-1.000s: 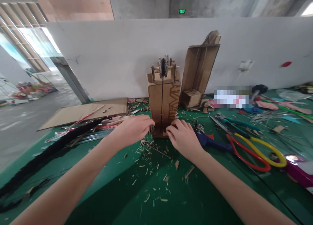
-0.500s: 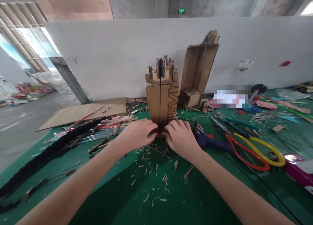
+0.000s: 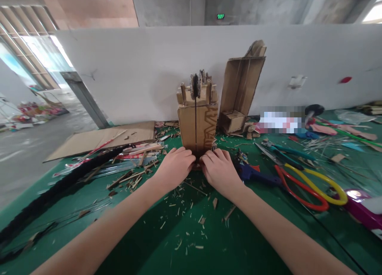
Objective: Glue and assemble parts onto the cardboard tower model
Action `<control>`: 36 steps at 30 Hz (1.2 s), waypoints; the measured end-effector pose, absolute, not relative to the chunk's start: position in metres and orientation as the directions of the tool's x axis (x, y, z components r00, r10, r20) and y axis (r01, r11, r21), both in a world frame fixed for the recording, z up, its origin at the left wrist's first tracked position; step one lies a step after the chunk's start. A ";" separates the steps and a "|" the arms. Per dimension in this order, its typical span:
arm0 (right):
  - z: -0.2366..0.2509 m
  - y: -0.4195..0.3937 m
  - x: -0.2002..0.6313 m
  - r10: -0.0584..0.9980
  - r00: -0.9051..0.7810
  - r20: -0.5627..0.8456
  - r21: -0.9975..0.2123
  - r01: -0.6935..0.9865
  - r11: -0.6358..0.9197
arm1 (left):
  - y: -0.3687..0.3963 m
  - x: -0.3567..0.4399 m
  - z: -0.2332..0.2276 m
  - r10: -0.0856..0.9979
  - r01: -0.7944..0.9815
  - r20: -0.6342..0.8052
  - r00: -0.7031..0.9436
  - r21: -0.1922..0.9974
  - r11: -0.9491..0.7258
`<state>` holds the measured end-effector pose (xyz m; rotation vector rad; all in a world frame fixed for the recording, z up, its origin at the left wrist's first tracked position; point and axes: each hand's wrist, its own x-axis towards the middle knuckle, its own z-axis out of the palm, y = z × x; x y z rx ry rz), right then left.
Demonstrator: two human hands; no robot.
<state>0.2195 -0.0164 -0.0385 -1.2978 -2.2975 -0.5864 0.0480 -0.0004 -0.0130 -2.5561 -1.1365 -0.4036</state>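
Both hands, left (image 3: 175, 168) and right (image 3: 220, 170), curled around cardboard tower (image 3: 197, 121) base just beyond.

Green mat (image 3: 185, 243) near me was mostly open; red-and-yellow-handled scissors (image 3: 301, 183) crowded my right, long black braided rope (image 3: 59, 185) my left.

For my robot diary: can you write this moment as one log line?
left hand: at base of cardboard tower | right hand: at base too | tower: upright on green table | scissors: lying right, untouched

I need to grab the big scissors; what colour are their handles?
The scissors have one red and one yellow handle loop, clearest in the head view.
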 end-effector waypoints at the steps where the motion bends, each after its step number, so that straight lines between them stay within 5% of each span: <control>1: -0.039 -0.016 0.220 0.684 -0.466 0.561 0.147 0.869 0.472 | -0.001 0.049 -0.013 0.663 0.753 0.379 0.645 -0.170 -0.635; 13: -0.041 -0.014 0.219 0.669 -0.461 0.583 0.112 0.861 0.496 | -0.006 0.051 -0.010 0.711 0.797 0.376 0.595 -0.157 -0.584; 36: -0.044 -0.010 0.218 0.642 -0.483 0.595 0.086 0.832 0.547 | -0.003 0.050 -0.015 0.630 0.710 0.335 0.701 -0.238 -0.663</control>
